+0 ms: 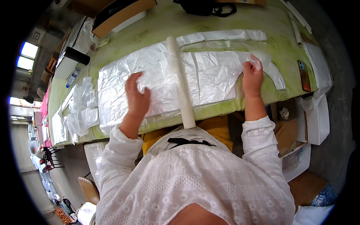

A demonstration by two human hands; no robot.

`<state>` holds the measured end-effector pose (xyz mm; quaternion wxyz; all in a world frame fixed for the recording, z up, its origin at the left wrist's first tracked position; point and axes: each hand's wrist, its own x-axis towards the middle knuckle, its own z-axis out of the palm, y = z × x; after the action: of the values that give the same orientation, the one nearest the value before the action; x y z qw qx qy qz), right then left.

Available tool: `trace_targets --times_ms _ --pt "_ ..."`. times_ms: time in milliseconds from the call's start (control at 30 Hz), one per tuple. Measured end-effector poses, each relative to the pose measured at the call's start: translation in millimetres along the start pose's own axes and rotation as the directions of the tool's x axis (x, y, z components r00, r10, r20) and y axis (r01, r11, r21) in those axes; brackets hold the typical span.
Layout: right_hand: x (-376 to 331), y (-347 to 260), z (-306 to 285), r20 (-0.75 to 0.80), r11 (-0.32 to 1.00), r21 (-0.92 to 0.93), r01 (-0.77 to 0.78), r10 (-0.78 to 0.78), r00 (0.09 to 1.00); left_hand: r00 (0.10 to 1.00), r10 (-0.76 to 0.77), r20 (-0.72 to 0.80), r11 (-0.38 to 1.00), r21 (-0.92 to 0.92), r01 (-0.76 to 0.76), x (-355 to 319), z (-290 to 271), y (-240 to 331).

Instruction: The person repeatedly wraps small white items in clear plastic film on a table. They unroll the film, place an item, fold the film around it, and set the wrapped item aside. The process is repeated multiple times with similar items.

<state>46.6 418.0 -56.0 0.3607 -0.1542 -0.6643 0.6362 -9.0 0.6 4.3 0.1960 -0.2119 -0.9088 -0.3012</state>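
Note:
A stack of thin white plastic bags (215,71) with cut-out handles lies flat and wrinkled on the green-covered table (150,33). Across its middle, from the far side to the table's near edge, lies a long pale tube (179,80). My left hand (137,98) is over the left part of the bags, thumb and fingers apart, holding nothing. On the other side, my right hand (253,77) is closed by the handle cut-out, with filmy plastic showing at its fingertips. How much of the bag it grips is hidden.
Smaller clear plastic bags (84,107) are spread at the left, near a bottle (73,77) and a black roll (77,56). A phone (304,76) lies by the right edge. Behind are a cardboard box (123,17) and black bag (198,6). White bins (315,122) stand below right.

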Motion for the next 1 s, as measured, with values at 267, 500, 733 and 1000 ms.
trace_targets --times_ms 267,500,733,1000 --pt "-4 -26 -4 0.07 0.977 0.068 -0.201 0.197 0.978 0.89 -0.034 0.454 0.994 0.11 -0.018 -11 47 57" --pt "-110 -72 72 0.635 0.957 -0.061 0.283 -0.182 0.75 0.896 -0.032 0.444 0.991 0.13 -0.029 -11 46 53" --pt "-147 -112 113 0.808 0.782 -0.093 0.616 -0.302 0.506 0.989 0.053 0.135 0.906 -0.423 0.009 2 28 36" --pt "-161 -118 135 0.781 0.867 -0.047 0.497 -0.278 0.559 0.903 0.255 0.345 0.954 -0.242 -0.177 20 26 27"
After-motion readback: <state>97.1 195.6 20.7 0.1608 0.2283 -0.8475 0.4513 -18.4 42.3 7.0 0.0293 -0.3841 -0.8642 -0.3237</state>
